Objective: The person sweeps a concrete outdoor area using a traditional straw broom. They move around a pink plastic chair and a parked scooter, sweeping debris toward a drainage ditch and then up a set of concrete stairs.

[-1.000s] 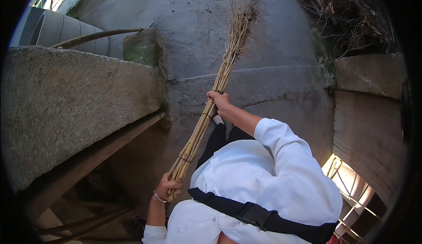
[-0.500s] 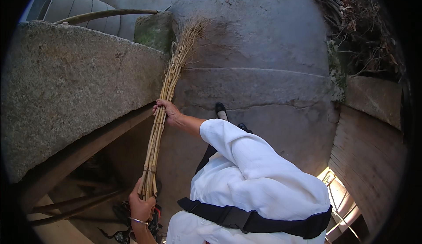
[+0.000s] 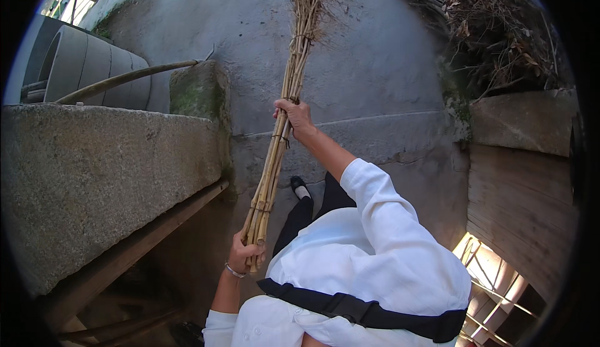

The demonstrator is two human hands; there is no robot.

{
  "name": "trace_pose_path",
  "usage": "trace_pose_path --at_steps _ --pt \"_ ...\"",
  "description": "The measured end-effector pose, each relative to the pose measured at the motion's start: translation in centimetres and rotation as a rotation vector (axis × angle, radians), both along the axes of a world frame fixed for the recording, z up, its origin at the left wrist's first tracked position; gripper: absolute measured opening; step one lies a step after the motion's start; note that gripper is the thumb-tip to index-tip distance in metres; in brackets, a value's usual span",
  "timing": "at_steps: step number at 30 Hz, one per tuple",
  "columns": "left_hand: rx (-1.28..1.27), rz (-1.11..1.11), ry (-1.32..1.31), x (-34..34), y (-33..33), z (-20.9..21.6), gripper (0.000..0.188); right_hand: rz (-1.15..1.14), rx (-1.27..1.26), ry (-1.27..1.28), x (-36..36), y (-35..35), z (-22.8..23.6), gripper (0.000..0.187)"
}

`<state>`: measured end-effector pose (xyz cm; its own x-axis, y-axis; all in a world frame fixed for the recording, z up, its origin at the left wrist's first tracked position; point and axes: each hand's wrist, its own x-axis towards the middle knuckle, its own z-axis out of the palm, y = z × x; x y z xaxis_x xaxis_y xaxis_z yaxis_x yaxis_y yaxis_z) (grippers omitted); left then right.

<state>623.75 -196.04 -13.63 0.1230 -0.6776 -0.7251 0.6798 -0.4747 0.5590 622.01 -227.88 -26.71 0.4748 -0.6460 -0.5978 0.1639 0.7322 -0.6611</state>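
Observation:
A long broom (image 3: 272,159) of tied bamboo stalks slants up the middle of the view, its bristly twig head pointing away from me at the top. My left hand (image 3: 247,253), with a bracelet at the wrist, is closed around the stalks near the lower end. Farther up, my right hand (image 3: 295,115) grips the bundle between two of its bindings. The bristles show over the grey concrete ground (image 3: 387,65); whether they touch it I cannot tell.
At the left stands a rough stone slab (image 3: 112,178) with a wooden beam under its edge. Beyond it are a mossy block (image 3: 200,90), a curved pole (image 3: 119,79) and a concrete pipe (image 3: 100,65). A heap of dry branches (image 3: 500,28) lies at the far right, above wooden boards (image 3: 519,197).
Both hands have moved the broom to the right and farther ahead, away from the stone slab. The view has shifted too, and both hands keep their grip.

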Motion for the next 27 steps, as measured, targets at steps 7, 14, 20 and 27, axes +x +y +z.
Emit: trace_pose_path --at_steps 7,14,20,27 --pt "0.093 -0.116 0.349 -0.5 -11.5 -1.9 0.029 -0.289 0.293 0.404 -12.1 -6.1 -8.4 0.014" --pt "0.384 0.064 0.160 0.4 -17.6 4.7 0.031 -0.158 0.618 0.374 -5.3 -5.6 -13.4 0.015" --pt "0.397 0.247 -0.298 -2.6 -26.6 5.7 0.026 0.168 0.604 -0.163 8.2 -14.7 -10.4 0.013" --pt "0.176 0.346 -0.159 -1.6 -28.1 9.6 0.029 0.437 0.008 -0.110 13.7 -20.7 1.9 0.026"
